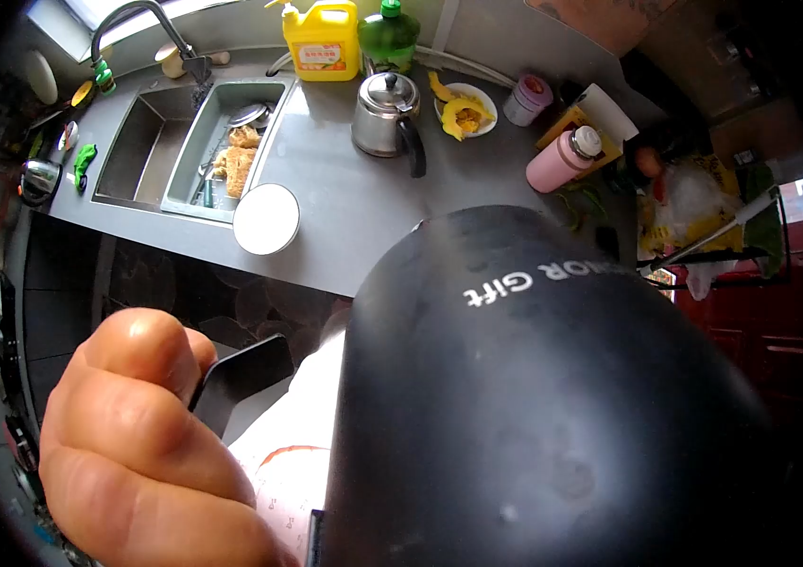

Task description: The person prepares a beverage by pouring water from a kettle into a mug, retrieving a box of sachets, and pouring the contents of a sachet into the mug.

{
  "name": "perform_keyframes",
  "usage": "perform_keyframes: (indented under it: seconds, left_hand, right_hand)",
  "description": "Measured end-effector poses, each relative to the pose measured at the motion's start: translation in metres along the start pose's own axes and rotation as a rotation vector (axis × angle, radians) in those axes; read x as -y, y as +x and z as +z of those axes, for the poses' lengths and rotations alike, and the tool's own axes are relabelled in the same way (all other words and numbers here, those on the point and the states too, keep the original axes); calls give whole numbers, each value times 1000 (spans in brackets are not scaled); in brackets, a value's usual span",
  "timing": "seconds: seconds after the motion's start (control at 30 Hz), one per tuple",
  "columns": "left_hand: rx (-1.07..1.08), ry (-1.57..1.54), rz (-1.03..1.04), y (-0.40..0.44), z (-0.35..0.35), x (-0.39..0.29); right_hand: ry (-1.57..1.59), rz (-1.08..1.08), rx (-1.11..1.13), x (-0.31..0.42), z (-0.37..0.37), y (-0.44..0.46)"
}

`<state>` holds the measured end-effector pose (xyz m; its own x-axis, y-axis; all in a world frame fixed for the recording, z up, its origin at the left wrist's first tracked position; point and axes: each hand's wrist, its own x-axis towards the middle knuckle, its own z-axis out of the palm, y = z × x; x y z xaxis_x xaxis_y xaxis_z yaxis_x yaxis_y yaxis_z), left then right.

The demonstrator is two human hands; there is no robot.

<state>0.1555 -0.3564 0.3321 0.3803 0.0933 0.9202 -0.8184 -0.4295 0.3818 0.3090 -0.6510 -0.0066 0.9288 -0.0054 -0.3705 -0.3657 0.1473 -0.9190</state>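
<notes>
Close to the camera, my left hand (137,444) is closed in a fist, its fingers wrapped round the black handle (248,373) of a large black mug (534,397). The mug is raised and tilted, with white lettering that reads partly "Gift" upside down near its far end. Its opening is out of sight, so what is inside cannot be seen. Behind the handle, part of a white garment (311,406) shows. My right hand is not visible.
On the grey counter (326,198) stand a white round container (267,219), a metal kettle (387,113), a pink bottle (560,163) and a plate of cut pumpkin (463,115). A double sink (151,142) lies left, below a yellow jug (323,42) and a green bottle (389,38).
</notes>
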Motion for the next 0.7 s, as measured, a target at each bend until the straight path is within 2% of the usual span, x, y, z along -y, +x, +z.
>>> perform_keyframes:
  seconds: [0.03, 0.13, 0.23, 0.27, 0.33, 0.7]
  left_hand:
    - [9, -18, 63, -3, -1, 3]
    - [-32, -9, 70, -6, -3, 3]
    - [100, 20, 54, 10, -8, 5]
    - [119, -56, 202, 8, -11, 15]
    - [140, -131, 354, 8, -15, 20]
    - [137, -112, 308, 10, -11, 15]
  right_hand:
    - [3, 0, 3, 0, 1, 1]
    - [-3, 4, 0, 2, 1, 1]
    - [2, 5, 12, 2, 2, 2]
    - [9, 13, 12, 2, 1, 3]
    - [17, 22, 7, 2, 1, 5]
    - [7, -1, 15, 4, 2, 8]
